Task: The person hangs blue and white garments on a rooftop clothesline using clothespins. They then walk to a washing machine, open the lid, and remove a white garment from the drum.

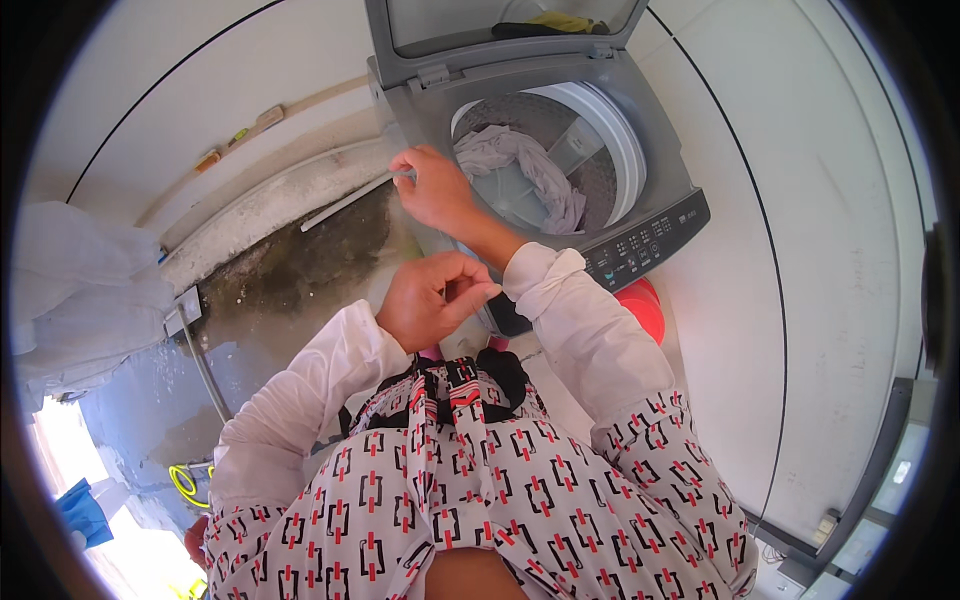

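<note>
My left hand is closed in front of my body, thumb pressed toward the curled fingers; anything inside it is hidden. Farther out, my right hand reaches leftward across the near left corner of the washing machine, its fingers bent together. A thin white rod runs up to those fingers, but I cannot tell whether they grip it. The machine's lid stands raised. Inside the drum, pale greyish laundry lies bunched along one side.
The control panel faces me, with a red bucket beside it. Brushes rest on the wall ledge at left. White sheer cloth hangs at far left, near a grey pipe. A dark yellow cloth shows behind the lid.
</note>
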